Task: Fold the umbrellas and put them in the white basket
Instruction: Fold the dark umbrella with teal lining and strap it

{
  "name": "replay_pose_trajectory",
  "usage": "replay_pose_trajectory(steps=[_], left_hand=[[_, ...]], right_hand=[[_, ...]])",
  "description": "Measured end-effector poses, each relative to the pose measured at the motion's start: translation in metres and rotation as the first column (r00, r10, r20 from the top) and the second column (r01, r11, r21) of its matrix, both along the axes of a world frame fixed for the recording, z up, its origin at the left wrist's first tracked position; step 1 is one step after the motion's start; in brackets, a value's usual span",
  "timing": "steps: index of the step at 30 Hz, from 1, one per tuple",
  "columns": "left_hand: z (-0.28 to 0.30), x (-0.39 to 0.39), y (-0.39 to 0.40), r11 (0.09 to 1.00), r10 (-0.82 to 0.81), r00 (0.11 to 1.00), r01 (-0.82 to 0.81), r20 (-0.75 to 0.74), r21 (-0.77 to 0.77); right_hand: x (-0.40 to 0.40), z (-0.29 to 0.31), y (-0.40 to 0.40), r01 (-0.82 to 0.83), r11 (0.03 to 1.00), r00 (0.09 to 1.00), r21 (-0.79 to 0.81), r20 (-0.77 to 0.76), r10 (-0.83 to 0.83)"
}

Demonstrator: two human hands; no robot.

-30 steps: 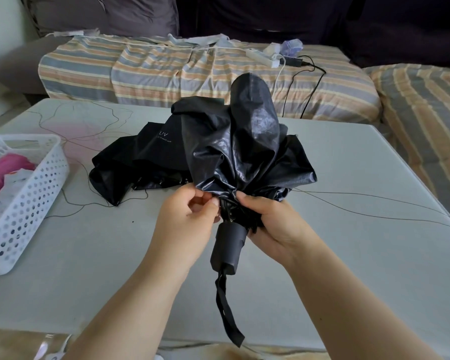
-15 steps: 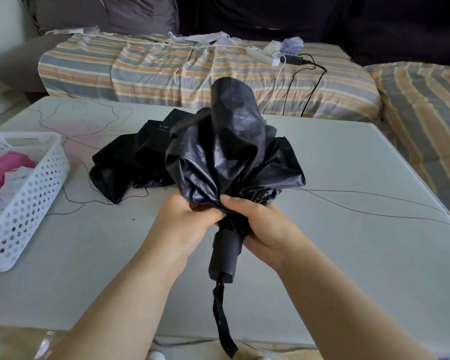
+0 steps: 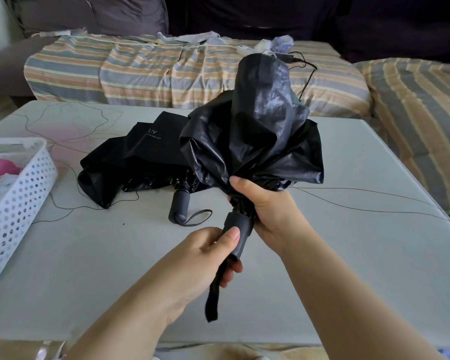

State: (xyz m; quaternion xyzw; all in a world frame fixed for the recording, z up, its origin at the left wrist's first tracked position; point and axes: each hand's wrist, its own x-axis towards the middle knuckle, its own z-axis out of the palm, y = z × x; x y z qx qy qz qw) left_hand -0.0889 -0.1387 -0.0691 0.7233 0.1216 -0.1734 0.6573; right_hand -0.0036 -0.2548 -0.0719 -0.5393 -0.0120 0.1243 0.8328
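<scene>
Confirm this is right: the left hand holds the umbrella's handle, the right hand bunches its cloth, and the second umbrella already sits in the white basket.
One thing is wrong. The head view shows the second umbrella lying on the table, not in the white basket. The rest stands: the left hand holds the handle, and the right hand bunches the cloth.

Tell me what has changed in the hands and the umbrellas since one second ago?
The left hand let go of the canopy base and moved down to grip the handle. The right hand still grips the gathered canopy of the held umbrella. The second umbrella and white basket stayed in place.
</scene>
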Motion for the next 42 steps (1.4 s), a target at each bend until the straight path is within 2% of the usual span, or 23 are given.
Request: replay_pose_trajectory(steps=[6, 12, 17, 20, 25, 30, 33, 36, 39, 42], left_hand=[[0.007, -0.003, 0.000, 0.997, -0.065, 0.995, 0.069, 0.075, -0.042], [0.005, -0.003, -0.006, 0.998, -0.029, 0.991, 0.036, 0.131, -0.050], [-0.002, -0.002, -0.008, 0.996, 0.042, 0.978, -0.058, 0.206, 0.069], [-0.004, -0.001, -0.005, 0.986, 0.008, 0.962, -0.053, 0.272, 0.158], [-0.004, -0.002, 0.000, 0.977, -0.055, 0.953, -0.011, 0.299, 0.213], [0.000, -0.004, -0.002, 0.984, 0.001, 0.958, -0.052, 0.286, 0.169], [0.000, 0.001, -0.004, 0.998, 0.059, 0.979, -0.065, 0.194, 0.025], [0.001, 0.009, -0.007, 0.986, 0.155, 0.986, -0.151, 0.065, -0.070], [0.003, 0.010, -0.011, 0.977, 0.213, 0.973, -0.211, 0.085, -0.033], [0.005, 0.009, -0.013, 0.968, 0.249, 0.960, -0.249, 0.131, -0.013]], right_hand=[[-0.001, 0.004, -0.006, -0.068, 0.997, 0.994, 0.022, 0.086, 0.066], [-0.004, 0.007, -0.001, 0.001, 0.996, 0.996, 0.092, 0.089, -0.009], [-0.004, 0.005, 0.000, 0.047, 0.996, 0.993, 0.078, 0.107, -0.056], [-0.003, 0.005, 0.000, 0.054, 0.997, 0.986, 0.058, 0.156, -0.063], [-0.003, 0.005, 0.000, 0.025, 0.999, 0.985, 0.040, 0.171, -0.032], [-0.003, 0.004, 0.002, -0.005, 1.000, 0.977, 0.024, 0.214, 0.000], [-0.006, 0.005, 0.003, 0.000, 1.000, 0.974, 0.012, 0.225, -0.003], [-0.012, 0.005, 0.005, 0.043, 0.997, 0.977, -0.067, 0.210, -0.028], [-0.019, 0.005, 0.009, 0.108, 0.977, 0.977, -0.185, 0.203, -0.070], [-0.023, 0.007, 0.011, 0.158, 0.960, 0.966, -0.231, 0.239, -0.102]])
